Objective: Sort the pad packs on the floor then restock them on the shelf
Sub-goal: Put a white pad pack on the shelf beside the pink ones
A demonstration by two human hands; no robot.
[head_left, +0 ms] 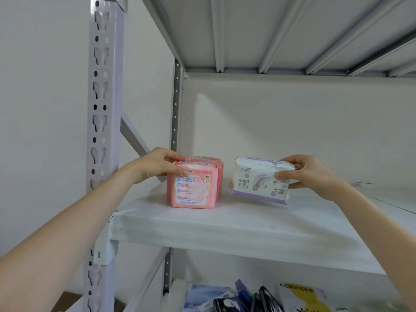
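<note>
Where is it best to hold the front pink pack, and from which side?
Probably its top edge, from above-left, where the left hand holds it. The front pink pack stands upright on the shelf, other pink packs tight behind it, so its back face is blocked.

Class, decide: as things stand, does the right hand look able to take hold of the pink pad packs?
Probably not: the right hand is full, gripping the purple pad pack, and the left hand holds the pink pad packs.
</note>
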